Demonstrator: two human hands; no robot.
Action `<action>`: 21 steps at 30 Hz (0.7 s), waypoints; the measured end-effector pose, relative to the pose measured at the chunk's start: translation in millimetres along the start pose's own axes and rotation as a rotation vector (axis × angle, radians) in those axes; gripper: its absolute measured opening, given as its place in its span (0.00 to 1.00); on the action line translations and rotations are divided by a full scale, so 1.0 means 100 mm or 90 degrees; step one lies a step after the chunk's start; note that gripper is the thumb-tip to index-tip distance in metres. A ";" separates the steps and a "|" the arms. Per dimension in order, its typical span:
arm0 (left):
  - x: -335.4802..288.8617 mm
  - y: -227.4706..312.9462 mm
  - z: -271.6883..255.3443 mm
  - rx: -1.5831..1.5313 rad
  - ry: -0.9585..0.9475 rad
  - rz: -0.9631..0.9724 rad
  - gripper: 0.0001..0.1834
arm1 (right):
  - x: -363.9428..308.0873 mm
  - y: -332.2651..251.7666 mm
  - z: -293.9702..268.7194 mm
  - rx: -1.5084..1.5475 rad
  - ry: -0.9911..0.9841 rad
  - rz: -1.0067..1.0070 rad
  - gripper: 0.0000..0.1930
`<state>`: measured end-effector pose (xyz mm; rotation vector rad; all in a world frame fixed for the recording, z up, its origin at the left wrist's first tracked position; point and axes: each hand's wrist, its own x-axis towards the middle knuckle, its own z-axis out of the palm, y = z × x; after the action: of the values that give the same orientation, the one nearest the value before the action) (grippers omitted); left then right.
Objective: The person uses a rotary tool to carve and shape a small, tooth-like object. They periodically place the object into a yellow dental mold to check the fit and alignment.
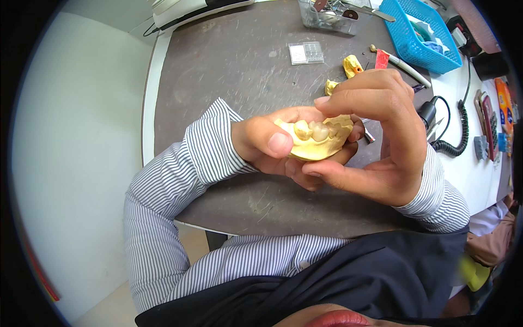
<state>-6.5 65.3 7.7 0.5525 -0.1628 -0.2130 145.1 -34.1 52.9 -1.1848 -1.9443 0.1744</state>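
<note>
A yellow dental model [316, 149] is held over the tabletop [218, 76] by the left grip [264, 137]. The right grip [391, 129] is curved around it, thumb and finger wide apart; whether the model is touched there cannot be told.

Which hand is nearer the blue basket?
Right. The right hand is below and slightly left of the blue basket in the picture, with clear space between. The left hand, holding the yellow tooth model, is farther left.
</note>
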 end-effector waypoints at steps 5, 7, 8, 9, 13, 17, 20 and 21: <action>0.00 -0.06 -0.04 -0.095 -0.033 0.016 0.37 | 0.00 0.01 0.03 0.024 -0.021 -0.021 0.23; 0.01 -0.04 0.03 -0.129 -0.009 0.007 0.36 | -0.01 0.01 0.04 0.032 -0.024 -0.031 0.23; 0.02 -0.02 0.05 -0.123 -0.010 0.007 0.35 | -0.01 0.00 0.03 0.034 -0.024 -0.035 0.23; 0.02 -0.02 0.06 -0.113 -0.015 0.008 0.34 | -0.01 -0.01 0.02 0.035 -0.023 -0.036 0.23; 0.02 -0.08 -0.01 -0.066 -0.127 0.067 0.33 | 0.00 -0.04 0.02 0.036 -0.021 -0.048 0.22; 0.02 -0.05 0.03 -0.064 -0.076 0.042 0.34 | 0.01 -0.04 0.03 0.046 -0.013 -0.031 0.21; 0.06 -0.16 -0.08 -0.126 -0.139 0.084 0.35 | 0.02 -0.05 0.01 0.060 -0.025 -0.013 0.21; 0.07 -0.18 -0.09 -0.142 -0.164 0.097 0.36 | 0.02 -0.05 0.01 0.064 -0.027 -0.012 0.21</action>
<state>-0.5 53.4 -9.0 0.2880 -0.4247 -0.1503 140.5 -34.8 56.4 -1.1040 -1.9595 0.2864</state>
